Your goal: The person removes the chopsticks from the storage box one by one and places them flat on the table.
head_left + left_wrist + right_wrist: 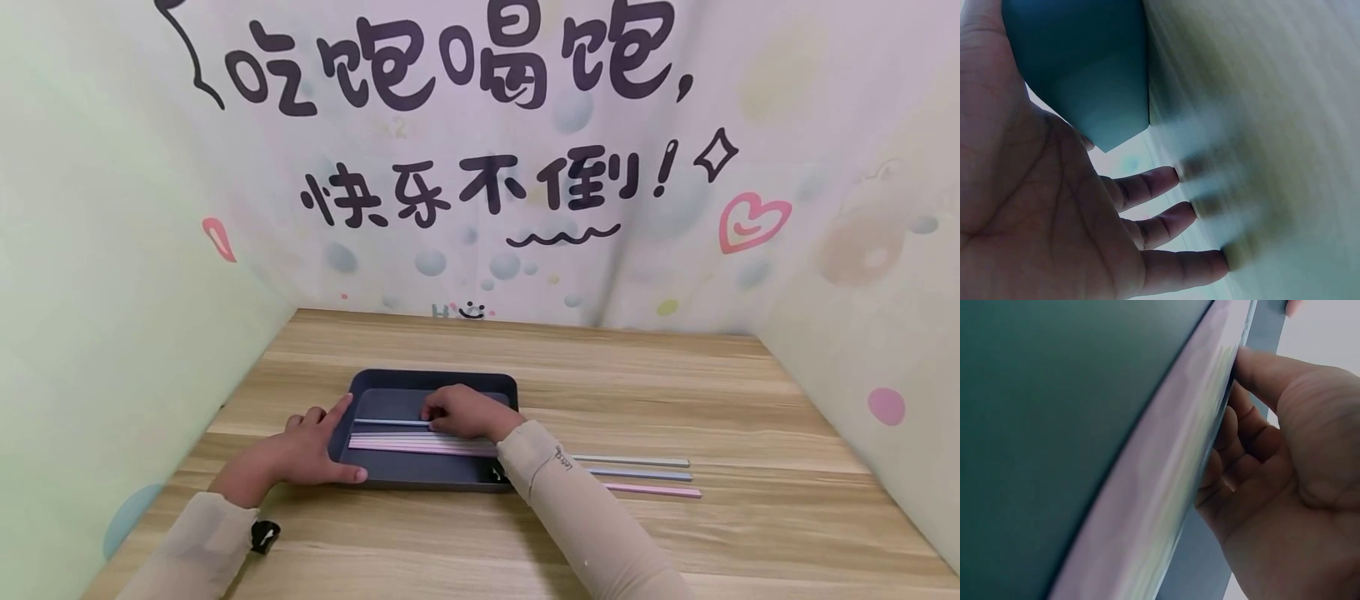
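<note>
A dark rectangular tray (375, 468) lies on the wooden table, with a row of pink and pale chopsticks (405, 445) side by side in it. Just behind that row, a light blue chopstick (386, 422) is pinched between the thumb and curled fingers of my right hand (463, 412). The right wrist view shows the thumb (1266, 372) close against the chopsticks' side. My left hand (306, 450) touches the tray's left end, thumb along the front corner and index finger at the left rim. Its other fingers (1166, 225) extend over the table beside the tray wall (1085, 81).
Three chopsticks, greenish grey (637, 460), blue (652, 476) and pink (660, 490), lie on the table right of the tray, partly behind the right forearm. A printed backdrop (480, 275) closes the far side, and pale walls (112, 333) flank the table (600, 367).
</note>
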Tool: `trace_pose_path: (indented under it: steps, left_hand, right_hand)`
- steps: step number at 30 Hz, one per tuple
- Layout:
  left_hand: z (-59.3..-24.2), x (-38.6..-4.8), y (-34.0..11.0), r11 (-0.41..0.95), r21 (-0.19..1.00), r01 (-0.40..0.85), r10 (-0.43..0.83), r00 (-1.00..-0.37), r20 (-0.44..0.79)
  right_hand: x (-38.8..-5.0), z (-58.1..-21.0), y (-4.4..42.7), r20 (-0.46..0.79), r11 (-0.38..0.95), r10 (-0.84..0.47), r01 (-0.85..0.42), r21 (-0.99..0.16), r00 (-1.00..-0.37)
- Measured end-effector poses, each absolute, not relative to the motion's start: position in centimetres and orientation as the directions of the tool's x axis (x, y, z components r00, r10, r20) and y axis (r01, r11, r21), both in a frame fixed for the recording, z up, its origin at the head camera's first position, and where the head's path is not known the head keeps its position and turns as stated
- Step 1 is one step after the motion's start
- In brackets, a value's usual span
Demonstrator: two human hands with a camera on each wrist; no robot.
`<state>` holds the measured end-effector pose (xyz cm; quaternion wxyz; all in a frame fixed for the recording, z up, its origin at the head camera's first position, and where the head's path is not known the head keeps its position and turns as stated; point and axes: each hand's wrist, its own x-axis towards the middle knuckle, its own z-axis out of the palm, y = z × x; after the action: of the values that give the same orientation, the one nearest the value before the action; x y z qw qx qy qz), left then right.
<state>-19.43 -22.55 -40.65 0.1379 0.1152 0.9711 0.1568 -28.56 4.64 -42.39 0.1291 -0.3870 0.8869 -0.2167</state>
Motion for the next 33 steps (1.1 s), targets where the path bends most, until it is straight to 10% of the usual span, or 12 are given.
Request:
trace_pose_path:
  steps: [33]
  left_hand:
    - [-40.3,-19.4,-22.4,0.926,0.342,0.159,0.252,-0.936,-0.246]
  right_hand:
    - [-27.3,-37.2,5.4,0.059,0.546,-0.765,-0.695,-0.468,-0.641]
